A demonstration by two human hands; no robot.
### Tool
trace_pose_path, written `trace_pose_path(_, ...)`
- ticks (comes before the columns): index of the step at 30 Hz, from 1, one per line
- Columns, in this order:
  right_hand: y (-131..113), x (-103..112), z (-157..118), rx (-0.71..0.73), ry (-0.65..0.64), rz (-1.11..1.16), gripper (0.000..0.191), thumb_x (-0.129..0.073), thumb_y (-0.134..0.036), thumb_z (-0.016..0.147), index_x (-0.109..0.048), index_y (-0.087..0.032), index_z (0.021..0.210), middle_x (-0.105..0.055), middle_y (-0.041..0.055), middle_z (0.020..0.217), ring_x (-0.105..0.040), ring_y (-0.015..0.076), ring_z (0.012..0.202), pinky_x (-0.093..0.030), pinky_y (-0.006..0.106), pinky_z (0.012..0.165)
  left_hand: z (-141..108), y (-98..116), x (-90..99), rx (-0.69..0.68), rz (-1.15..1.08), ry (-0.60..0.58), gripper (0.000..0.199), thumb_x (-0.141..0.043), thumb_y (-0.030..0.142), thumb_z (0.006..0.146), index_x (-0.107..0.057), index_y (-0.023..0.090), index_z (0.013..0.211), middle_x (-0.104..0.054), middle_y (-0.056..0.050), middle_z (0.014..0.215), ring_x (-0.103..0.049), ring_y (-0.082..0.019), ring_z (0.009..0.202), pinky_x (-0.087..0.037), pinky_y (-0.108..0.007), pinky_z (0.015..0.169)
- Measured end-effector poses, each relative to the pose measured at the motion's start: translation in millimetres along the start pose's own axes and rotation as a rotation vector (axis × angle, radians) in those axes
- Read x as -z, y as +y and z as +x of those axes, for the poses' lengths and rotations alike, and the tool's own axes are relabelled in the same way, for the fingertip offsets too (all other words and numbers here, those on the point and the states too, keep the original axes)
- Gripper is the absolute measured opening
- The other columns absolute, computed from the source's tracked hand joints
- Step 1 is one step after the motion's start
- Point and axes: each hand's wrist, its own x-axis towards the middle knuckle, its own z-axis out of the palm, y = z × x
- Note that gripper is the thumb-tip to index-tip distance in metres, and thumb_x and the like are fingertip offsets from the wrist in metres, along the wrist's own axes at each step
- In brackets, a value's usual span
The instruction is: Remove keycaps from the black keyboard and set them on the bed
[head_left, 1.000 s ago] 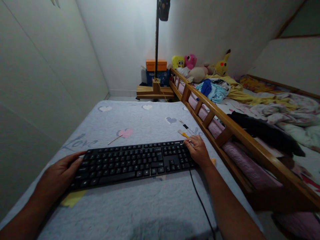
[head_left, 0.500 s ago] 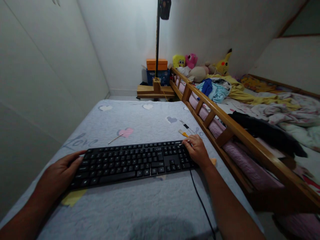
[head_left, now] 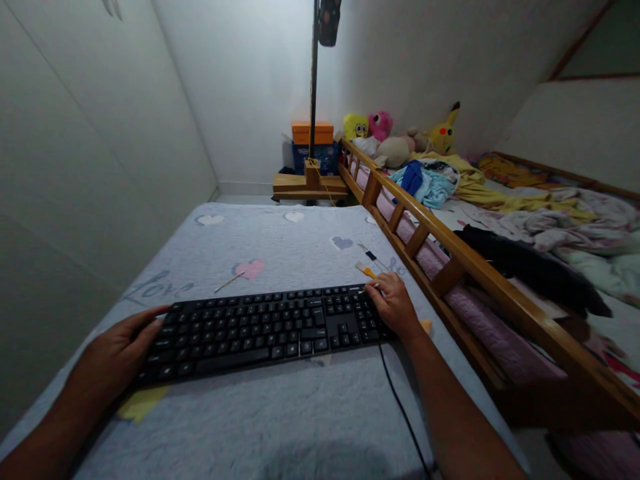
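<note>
A black keyboard [head_left: 260, 328] lies at a slight slant on the blue-grey cover, its cable trailing toward me from the right part. My left hand [head_left: 113, 350] grips the keyboard's left end, thumb on the edge and the other fingers partly hidden. At the upper right corner, my right hand [head_left: 393, 300] pinches a thin white cotton swab [head_left: 374, 286] over the keys by the number pad. Most of that swab is covered by the fingers. Beyond the keyboard lies another cotton swab [head_left: 229, 281], near a pink printed heart.
A small yellow-handled brush [head_left: 367, 270] and a thin tool with a black middle [head_left: 371, 255] lie just past my right hand. A wooden bed rail [head_left: 425, 213] runs along the right side. Behind stands a pole on a wooden base [head_left: 293, 183].
The view has tilted slightly, so everything sits a little lower. Both hands keep nearly the same places on the keyboard.
</note>
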Motion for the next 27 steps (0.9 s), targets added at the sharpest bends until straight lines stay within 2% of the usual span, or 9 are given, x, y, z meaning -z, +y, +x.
trace_pose_path(9, 6.2, 4.7, -2.4, -0.029, 0.036, -0.027, 0.017, -0.053, -0.022, 0.089, -0.064, -0.021, 0.076, -0.065, 0.0040, 0.080, -0.052, 0.0215, 0.086, -0.037, 0.037, 0.082, -0.7, 3.5, 0.4, -0.010, -0.005, 0.019, 0.060, -0.039, 0.056, 0.079, -0.066, 0.019, 0.118, -0.070, -0.009, 0.117, -0.065, -0.028, 0.105, -0.049, -0.040, 0.093)
trace_pose_path(18, -1.2, 15.3, -4.5, -0.053, -0.018, -0.018, 0.020, -0.052, -0.022, 0.088, -0.062, -0.021, 0.071, -0.064, 0.0042, 0.078, -0.052, 0.0210, 0.084, -0.038, 0.035, 0.078, -0.2, 0.4, 0.3, -0.020, -0.004, 0.033, 0.059, -0.041, 0.056, 0.078, -0.066, 0.020, 0.119, -0.070, -0.009, 0.116, -0.065, -0.028, 0.104, -0.050, -0.040, 0.091)
trace_pose_path(27, 0.1, 14.2, -5.9, -0.056, -0.026, -0.016, 0.019, -0.053, -0.022, 0.088, -0.061, -0.021, 0.071, -0.064, 0.0036, 0.077, -0.052, 0.0209, 0.084, -0.037, 0.035, 0.079, 0.8, 0.3, -1.0, -0.008, -0.009, 0.014, 0.061, -0.039, 0.057, 0.078, -0.065, 0.020, 0.120, -0.069, -0.009, 0.117, -0.064, -0.028, 0.104, -0.049, -0.041, 0.092)
